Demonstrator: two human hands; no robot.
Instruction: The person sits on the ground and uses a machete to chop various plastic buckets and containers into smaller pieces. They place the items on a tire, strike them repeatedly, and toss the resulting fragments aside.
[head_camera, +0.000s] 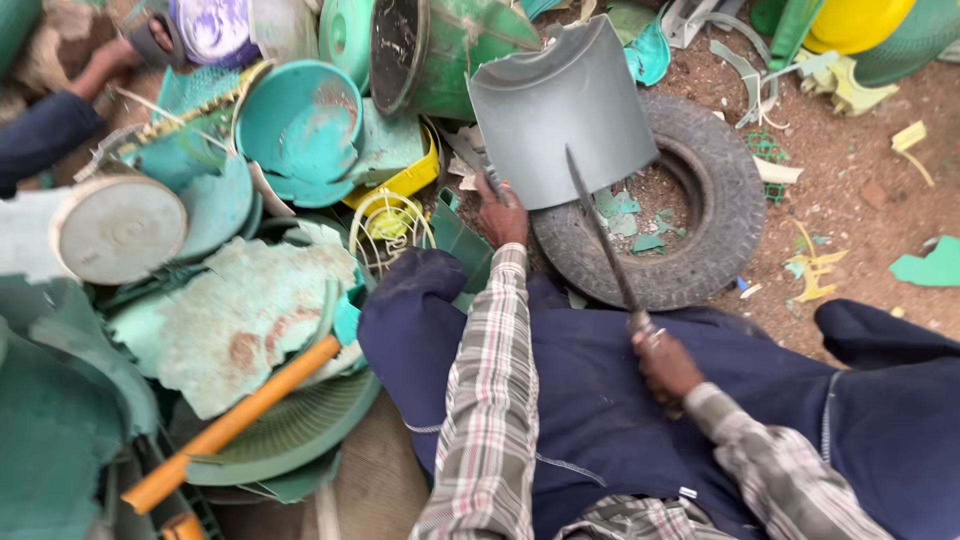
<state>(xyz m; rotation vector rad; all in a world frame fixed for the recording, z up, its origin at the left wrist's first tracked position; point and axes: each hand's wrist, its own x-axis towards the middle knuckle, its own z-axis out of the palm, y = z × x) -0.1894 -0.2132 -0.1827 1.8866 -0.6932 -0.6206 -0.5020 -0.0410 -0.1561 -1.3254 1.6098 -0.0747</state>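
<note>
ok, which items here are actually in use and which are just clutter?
In use:
- grey plastic piece, held by left hand
- long blade, held in right hand
- tyre, under the piece

Lying about:
- teal bowl
- orange handle
- yellow basket
- white drum
- yellow lid

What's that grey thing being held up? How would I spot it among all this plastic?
Find the old black tyre lying on the dirt. Over its upper left edge the left hand holds up a curved grey plastic sheet, with the long blade from the right hand against its lower edge. It is the only plain grey piece; its neighbours are teal, green or yellow.
</note>
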